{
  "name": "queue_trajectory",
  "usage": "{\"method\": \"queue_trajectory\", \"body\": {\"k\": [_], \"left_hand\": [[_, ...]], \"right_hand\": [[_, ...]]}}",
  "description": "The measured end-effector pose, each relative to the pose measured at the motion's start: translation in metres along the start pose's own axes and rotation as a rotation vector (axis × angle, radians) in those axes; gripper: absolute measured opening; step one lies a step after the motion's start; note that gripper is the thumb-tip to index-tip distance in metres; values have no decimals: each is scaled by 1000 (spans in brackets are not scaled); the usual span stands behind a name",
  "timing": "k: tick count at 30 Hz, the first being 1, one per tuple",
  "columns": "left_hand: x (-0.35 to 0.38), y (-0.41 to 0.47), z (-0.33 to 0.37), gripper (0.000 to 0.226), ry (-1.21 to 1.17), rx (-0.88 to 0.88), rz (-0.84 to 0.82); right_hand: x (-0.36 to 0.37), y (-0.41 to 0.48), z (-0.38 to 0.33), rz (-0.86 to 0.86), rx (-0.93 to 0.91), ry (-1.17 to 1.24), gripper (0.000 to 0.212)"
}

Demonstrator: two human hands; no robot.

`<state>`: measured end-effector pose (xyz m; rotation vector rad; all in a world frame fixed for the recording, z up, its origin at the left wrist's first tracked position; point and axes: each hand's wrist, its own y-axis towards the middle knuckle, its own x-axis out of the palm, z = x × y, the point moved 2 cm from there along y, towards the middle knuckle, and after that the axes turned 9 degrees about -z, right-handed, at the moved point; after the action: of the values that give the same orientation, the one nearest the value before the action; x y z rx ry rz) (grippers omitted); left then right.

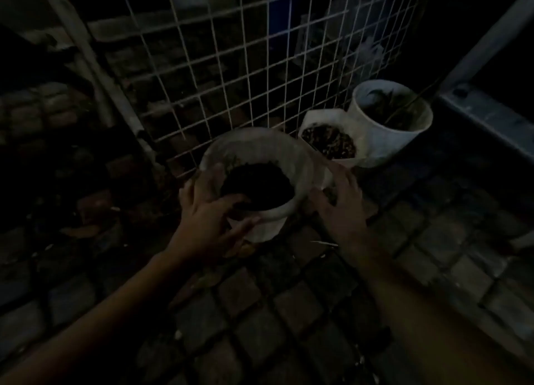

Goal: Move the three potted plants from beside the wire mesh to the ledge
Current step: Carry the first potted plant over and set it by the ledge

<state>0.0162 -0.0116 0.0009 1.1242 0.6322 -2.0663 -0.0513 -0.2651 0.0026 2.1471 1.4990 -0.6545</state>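
The scene is very dim. Three white pots stand in a row beside the wire mesh (pixel 239 66). The nearest pot (pixel 268 220) holds dark soil, and its rim looks blurred. My left hand (pixel 208 222) wraps its near left side, with fingers curled over the rim and across the wall. My right hand (pixel 338 208) is at the pot's right side with fingers spread; whether it touches the pot I cannot tell. Behind it sits a middle pot (pixel 329 140) with brownish soil. The far pot (pixel 387 136) has thin leaves in it.
Paving bricks (pixel 289 312) cover the ground under my arms. A grey raised edge (pixel 485 118) runs along the right behind the far pot. A pale slanted post (pixel 95 66) stands left of the mesh, with dark rubble and leaves beside it.
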Motion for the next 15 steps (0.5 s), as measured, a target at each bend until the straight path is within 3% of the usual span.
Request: {"method": "queue_trajectory", "body": {"k": [2,6,10,15], "left_hand": [[14,-1,-10,67,-149,1,10],[31,2,-17,17,-289,227,346],[31,6,-18,41,-244,373,420],[33,0,-15,18,-271,232,495]], "right_hand": [[19,-4,13,25,-96,72,60],[40,8,43,40,-316,115,45],[37,24,53,126,-583,13,50],[46,16,39,129,-538,-5,75]]}}
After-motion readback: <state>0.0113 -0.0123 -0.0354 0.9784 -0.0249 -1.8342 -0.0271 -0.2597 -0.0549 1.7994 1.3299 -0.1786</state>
